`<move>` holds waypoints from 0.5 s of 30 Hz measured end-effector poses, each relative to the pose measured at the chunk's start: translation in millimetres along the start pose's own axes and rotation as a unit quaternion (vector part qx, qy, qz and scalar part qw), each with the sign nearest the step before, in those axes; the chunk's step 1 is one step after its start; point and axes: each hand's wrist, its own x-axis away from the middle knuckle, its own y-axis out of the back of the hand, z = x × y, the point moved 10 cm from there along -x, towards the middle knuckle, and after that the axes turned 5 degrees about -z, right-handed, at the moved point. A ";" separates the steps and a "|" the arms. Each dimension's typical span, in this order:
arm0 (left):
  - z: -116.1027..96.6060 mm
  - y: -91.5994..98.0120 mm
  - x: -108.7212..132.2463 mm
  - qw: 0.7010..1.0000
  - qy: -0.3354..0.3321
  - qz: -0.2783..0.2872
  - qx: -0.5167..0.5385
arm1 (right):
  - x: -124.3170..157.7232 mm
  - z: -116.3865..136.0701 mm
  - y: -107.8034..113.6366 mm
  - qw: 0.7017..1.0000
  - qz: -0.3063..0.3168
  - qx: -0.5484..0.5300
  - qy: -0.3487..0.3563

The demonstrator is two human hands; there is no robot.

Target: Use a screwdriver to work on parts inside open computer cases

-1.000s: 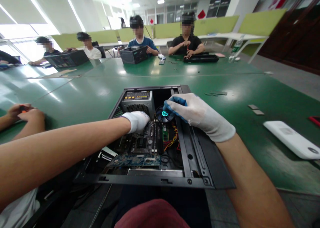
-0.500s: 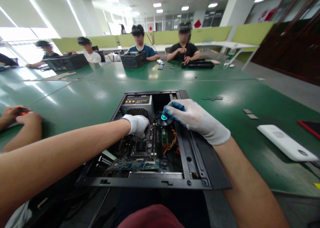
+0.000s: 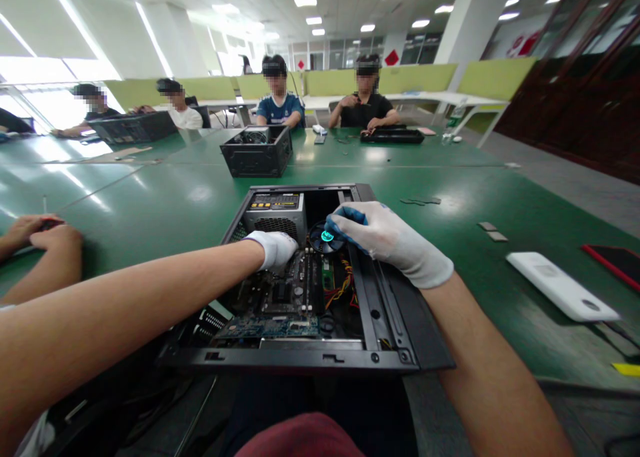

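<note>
An open black computer case [image 3: 400, 310] lies flat at the near edge of the green table [image 3: 165, 203], with a motherboard [image 3: 280, 293] and a grey power supply [image 3: 275, 211] inside. My right hand [image 3: 387, 240], in a white glove with blue fingertips, curls round the right rim of a round black cooler fan [image 3: 324, 237] with a glowing teal centre. My left hand [image 3: 273, 250], gloved in white, is closed and pressed down on the board just left of the fan; what its fingers grip is hidden.
A white flat device [image 3: 560, 287] and a red-edged item [image 3: 613, 257] lie at the right. Small grey pads [image 3: 493, 231] sit beyond. Another black case [image 3: 257, 151] stands mid-table. A neighbour's hands [image 3: 37, 233] rest at the left. Several people sit at the far side.
My hands have stayed on the fan and the board. The view has tilted a little, and the black case across the table now stands nearer the middle.
</note>
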 end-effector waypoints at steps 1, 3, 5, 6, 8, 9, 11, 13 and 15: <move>-0.4 -1.3 -0.6 1.000 -0.001 0.007 -0.009 | 0.1 -0.1 -0.2 1.000 0.000 -0.002 0.000; -0.7 -4.5 -1.4 0.999 -0.003 0.026 -0.033 | 0.5 -0.7 -0.2 1.000 0.001 -0.005 -0.004; -0.4 -6.3 -1.6 0.998 -0.002 0.036 -0.046 | 1.0 -0.9 -0.2 1.000 0.004 -0.005 -0.008; 0.1 -7.2 -1.5 0.998 -0.001 0.040 -0.050 | 1.3 -0.7 -0.2 1.000 0.006 -0.005 -0.009; 1.3 -8.9 -0.9 0.997 0.002 0.047 -0.054 | 1.5 0.3 -0.1 1.000 0.008 -0.005 -0.007; 2.0 -9.5 -0.7 0.997 0.004 0.048 -0.054 | 1.3 0.9 0.2 1.000 0.007 -0.006 -0.005; 4.1 -10.1 -0.7 0.998 0.009 0.046 -0.052 | 0.8 2.2 0.7 1.000 0.006 -0.008 -0.003; 6.4 -9.6 -0.9 0.998 0.014 0.038 -0.048 | 1.1 3.3 1.5 1.000 0.003 -0.009 -0.004; 7.5 -8.0 0.0 0.998 0.019 0.029 -0.044 | 4.2 3.7 5.0 1.000 -0.012 0.002 -0.007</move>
